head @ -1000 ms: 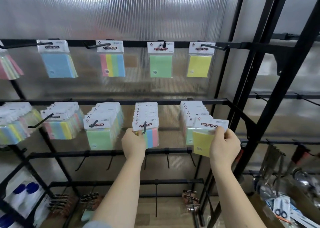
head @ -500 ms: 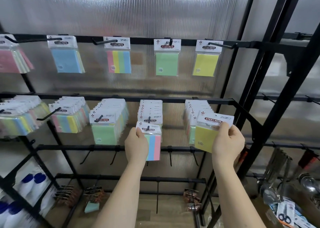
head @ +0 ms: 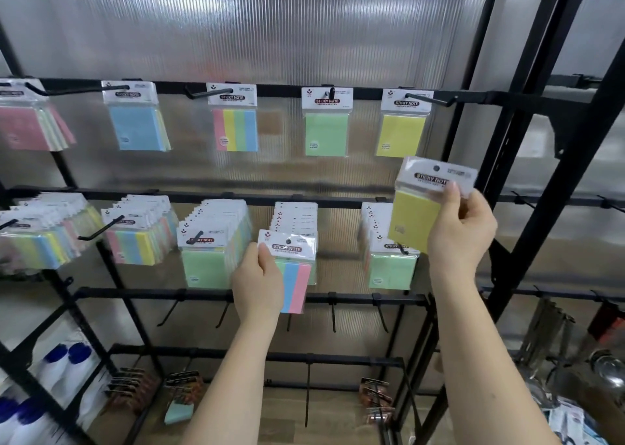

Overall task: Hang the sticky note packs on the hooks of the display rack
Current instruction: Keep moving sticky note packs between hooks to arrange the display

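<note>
My right hand (head: 461, 228) grips a yellow sticky note pack (head: 419, 208) by its clear header, held up just below the top-row hook (head: 431, 99) where another yellow pack (head: 402, 127) hangs. My left hand (head: 258, 285) holds a striped blue-and-pink pack (head: 292, 275) in front of the middle-row stack (head: 296, 218), free of its hook. The black display rack (head: 209, 194) has single packs along its top bar and thick stacks along its middle bar.
Empty hooks (head: 333, 312) stick out from the third bar below my hands. A black upright post (head: 500, 147) stands right of the yellow pack. Binder clips (head: 182, 385) hang on the lowest bar. Blue-capped white bottles (head: 61, 367) sit lower left.
My right hand has lifted the yellow pack off the middle-row hook and up toward the top row. My left hand has drawn the striped pack off its hook and slightly down.
</note>
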The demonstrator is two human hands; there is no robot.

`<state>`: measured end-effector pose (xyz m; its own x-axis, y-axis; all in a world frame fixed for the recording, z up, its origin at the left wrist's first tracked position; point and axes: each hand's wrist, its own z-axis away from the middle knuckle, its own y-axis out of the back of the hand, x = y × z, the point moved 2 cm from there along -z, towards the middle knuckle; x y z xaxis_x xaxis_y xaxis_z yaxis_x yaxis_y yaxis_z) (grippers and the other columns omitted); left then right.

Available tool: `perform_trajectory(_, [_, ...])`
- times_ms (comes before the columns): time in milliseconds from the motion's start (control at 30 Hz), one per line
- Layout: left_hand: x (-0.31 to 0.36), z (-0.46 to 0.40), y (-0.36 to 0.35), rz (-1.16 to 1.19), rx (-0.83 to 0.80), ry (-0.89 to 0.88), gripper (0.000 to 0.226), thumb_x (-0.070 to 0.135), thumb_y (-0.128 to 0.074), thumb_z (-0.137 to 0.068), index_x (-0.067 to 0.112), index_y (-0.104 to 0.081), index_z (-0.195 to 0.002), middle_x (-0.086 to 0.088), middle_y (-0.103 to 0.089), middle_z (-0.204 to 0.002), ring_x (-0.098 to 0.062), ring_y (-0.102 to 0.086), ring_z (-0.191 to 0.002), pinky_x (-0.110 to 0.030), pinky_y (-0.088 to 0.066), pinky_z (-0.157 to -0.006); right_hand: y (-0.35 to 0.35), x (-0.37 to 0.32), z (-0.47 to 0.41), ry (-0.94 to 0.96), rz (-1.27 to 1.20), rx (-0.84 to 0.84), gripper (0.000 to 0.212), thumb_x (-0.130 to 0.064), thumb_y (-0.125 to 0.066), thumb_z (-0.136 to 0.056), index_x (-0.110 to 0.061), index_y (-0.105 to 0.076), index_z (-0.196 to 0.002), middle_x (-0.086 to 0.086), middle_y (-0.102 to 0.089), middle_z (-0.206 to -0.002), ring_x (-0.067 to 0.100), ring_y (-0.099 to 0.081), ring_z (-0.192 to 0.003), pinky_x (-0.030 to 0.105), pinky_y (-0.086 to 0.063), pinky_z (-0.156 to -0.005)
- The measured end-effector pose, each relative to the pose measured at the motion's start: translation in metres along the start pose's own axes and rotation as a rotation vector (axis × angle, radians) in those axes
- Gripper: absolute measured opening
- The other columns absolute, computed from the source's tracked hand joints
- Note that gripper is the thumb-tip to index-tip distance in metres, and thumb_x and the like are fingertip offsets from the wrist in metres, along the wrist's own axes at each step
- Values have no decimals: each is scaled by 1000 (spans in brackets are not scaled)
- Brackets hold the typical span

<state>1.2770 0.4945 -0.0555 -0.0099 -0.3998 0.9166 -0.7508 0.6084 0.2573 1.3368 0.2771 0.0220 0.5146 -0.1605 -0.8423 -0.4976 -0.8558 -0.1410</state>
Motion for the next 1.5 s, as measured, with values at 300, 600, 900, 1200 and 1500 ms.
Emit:
perform_trajectory(300, [30, -6, -4, 40, 67, -75, 41, 20, -33, -101, 15, -26, -61, 1, -31, -56, -14, -26, -53, -31, -22, -52, -11, -52, -49, 64, -146, -14, 29, -27, -60, -92, -28, -55, -64, -16, -54, -62, -8, -46, -50, 11, -37, -56])
perform_trajectory(600, [40, -11, -4, 59, 104, -100, 42, 20, -33, -101, 16, -26, -60, 2, -30, -56, -13, -26, -53, -30, -21, -52, -24, -46, -79, -38, -181, -44, 25, -29, -63, -88, -9, -60, -74, -4, -56, -65, 8, -45, -60, 20, -38, -55])
perform_trajectory(900, [50, -18, -11, 93, 126, -123, 42, 20, -34, -101, 18, -24, -60, 3, -27, -54, -13, -23, -51, -31, -20, -52, -37, -25, -91, -106, -150, -85, 34, -30, -63, -88, -17, -51, -59, -15, -44, -49, -1, -34, -44, 13, -30, -46])
perform_trajectory(1200, [58, -27, -13, 118, 185, -180, 42, 18, -36, -100, 17, -22, -61, 4, -25, -54, -11, -24, -50, -25, -16, -48, -82, -3, -138, -201, 11, -172, 24, -31, -57, -89, -14, -58, -72, -6, -52, -63, 5, -39, -54, 22, -32, -51])
perform_trajectory(1500, [63, -30, -6, 121, 268, -238, 41, 16, -35, -101, 18, -23, -61, 4, -26, -55, -6, -28, -49, -21, -21, -48, -112, 14, -171, -278, 34, -152, 25, -24, -65, -87, -13, -64, -109, -2, -64, -101, 13, -59, -88, 20, -40, -70])
